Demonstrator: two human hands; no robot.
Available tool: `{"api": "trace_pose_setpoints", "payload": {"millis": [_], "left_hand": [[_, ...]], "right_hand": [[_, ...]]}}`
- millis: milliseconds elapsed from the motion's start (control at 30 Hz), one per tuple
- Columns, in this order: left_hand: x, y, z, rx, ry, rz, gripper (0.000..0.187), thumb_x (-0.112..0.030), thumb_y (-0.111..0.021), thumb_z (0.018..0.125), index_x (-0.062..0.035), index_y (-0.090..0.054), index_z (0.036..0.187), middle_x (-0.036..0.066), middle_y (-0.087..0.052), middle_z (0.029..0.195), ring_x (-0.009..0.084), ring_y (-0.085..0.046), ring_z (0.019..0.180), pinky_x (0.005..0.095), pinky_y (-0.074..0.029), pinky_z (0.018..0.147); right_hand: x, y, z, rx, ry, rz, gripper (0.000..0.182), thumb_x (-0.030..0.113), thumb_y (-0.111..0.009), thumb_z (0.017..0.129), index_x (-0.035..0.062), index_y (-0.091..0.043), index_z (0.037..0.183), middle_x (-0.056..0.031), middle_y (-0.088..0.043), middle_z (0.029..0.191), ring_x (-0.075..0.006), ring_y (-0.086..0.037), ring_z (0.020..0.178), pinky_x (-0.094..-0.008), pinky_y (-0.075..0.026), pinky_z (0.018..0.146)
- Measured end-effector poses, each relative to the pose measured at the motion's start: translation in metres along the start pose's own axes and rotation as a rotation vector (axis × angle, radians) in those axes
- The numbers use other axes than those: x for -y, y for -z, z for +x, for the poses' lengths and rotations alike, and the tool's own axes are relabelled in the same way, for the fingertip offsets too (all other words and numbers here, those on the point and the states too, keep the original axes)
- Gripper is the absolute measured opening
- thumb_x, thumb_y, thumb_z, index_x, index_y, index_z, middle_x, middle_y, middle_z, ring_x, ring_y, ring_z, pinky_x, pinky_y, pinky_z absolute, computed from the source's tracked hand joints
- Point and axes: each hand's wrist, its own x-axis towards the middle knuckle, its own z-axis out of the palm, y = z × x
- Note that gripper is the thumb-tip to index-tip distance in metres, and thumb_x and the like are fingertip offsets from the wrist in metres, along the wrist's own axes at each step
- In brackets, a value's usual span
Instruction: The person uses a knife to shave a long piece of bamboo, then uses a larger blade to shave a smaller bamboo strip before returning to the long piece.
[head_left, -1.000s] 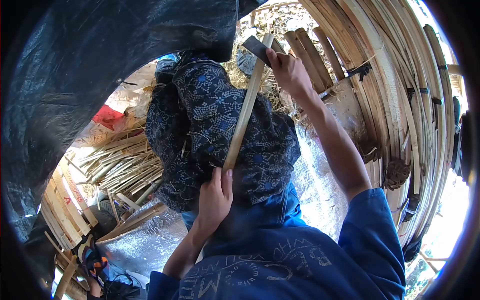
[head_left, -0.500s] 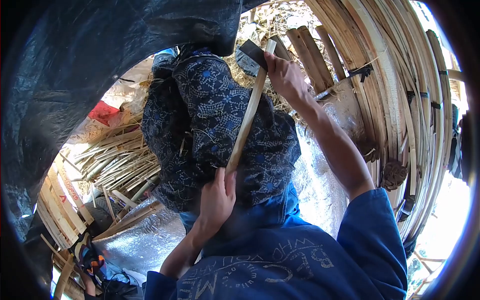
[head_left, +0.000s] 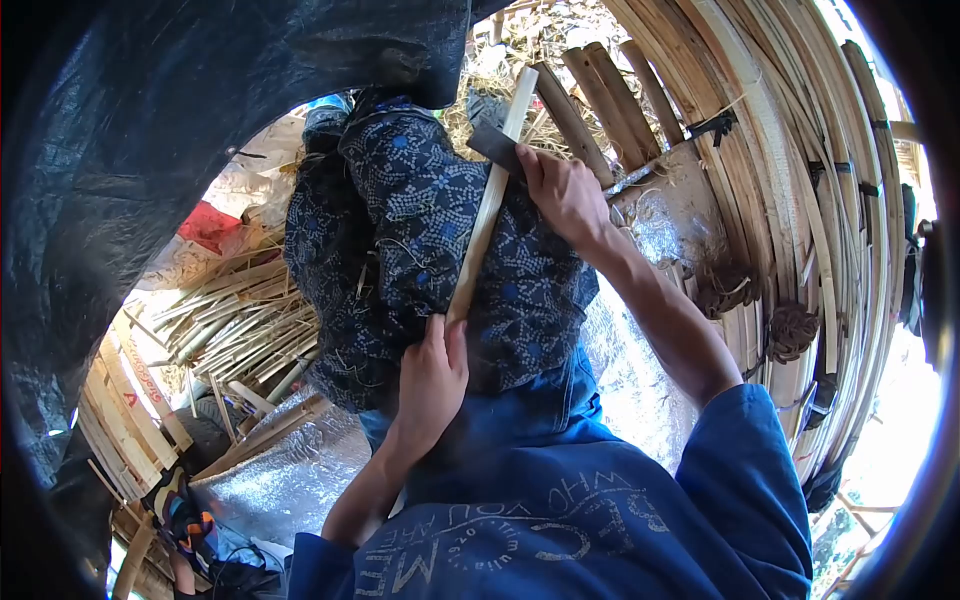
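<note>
A pale flat bamboo strip point(head_left: 480, 235) slants across the dark blue patterned cloth point(head_left: 430, 200) on the lap. Its lower end is pinched between the thumb and fingers of my left hand point(head_left: 433, 375). My right hand point(head_left: 568, 195) is closed on a dark, wide blade point(head_left: 497, 150), which crosses the strip in its upper half. The strip's top end sticks out beyond the blade. The blade's handle is hidden in my right hand.
Long bamboo strips point(head_left: 770, 150) are bundled along the right side. Cut sticks point(head_left: 240, 320) lie in a pile at the left. A black tarp point(head_left: 200, 90) hangs at upper left. Silvery foil sheeting point(head_left: 290, 480) covers the ground. Another person's hand point(head_left: 182, 572) shows at lower left.
My right hand and the blade have moved down along the strip, toward my left hand. More of the strip's top end now shows above the blade.
</note>
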Motion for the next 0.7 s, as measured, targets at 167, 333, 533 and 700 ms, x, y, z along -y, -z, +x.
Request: {"api": "trace_pose_setpoints", "payload": {"millis": [167, 333, 533, 700], "left_hand": [[-0.003, 0.001, 0.001, -0.011, 0.031, 0.015, 0.015, -0.012, -0.051, 0.093, 0.0003, -0.048, 0.085, 0.023, -0.059, 0.069, 0.0410, -0.059, 0.067, 0.0453, -0.042, 0.051], [0.002, -0.001, 0.003, 0.002, 0.077, 0.004, 0.017, -0.013, -0.052, 0.093, 0.0001, -0.049, 0.083, 0.023, -0.057, 0.063, 0.0410, -0.058, 0.062, 0.0459, -0.040, 0.049], [0.007, -0.003, 0.001, 0.012, 0.062, 0.076, 0.017, -0.013, -0.053, 0.092, 0.0003, -0.049, 0.081, 0.022, -0.056, 0.060, 0.0410, -0.058, 0.061, 0.0454, -0.040, 0.048], [0.003, -0.002, 0.003, 0.028, 0.076, 0.048, 0.017, -0.012, -0.052, 0.092, 0.0005, -0.049, 0.081, 0.023, -0.056, 0.061, 0.0410, -0.058, 0.062, 0.0457, -0.041, 0.049]], "right_hand": [[-0.005, 0.006, 0.055, 0.014, -0.133, 0.094, 0.057, 0.050, -0.034, 0.095, 0.0052, -0.068, 0.083, -0.0219, -0.065, 0.079, -0.0399, -0.064, 0.078, -0.0478, -0.051, 0.070], [-0.010, -0.023, 0.075, -0.111, -0.042, -0.077, 0.059, 0.050, -0.037, 0.096, 0.0044, -0.065, 0.071, -0.0215, -0.060, 0.062, -0.0375, -0.062, 0.058, -0.0476, -0.049, 0.053], [-0.007, -0.025, 0.063, -0.002, -0.047, -0.083, 0.061, 0.050, -0.032, 0.095, 0.0023, -0.067, 0.081, -0.0250, -0.063, 0.078, -0.0419, -0.063, 0.079, -0.0500, -0.049, 0.073], [-0.012, -0.037, 0.050, -0.067, 0.064, -0.014, 0.055, 0.046, -0.037, 0.096, 0.0042, -0.066, 0.073, -0.0247, -0.061, 0.068, -0.0407, -0.063, 0.066, -0.0488, -0.050, 0.058]]}}
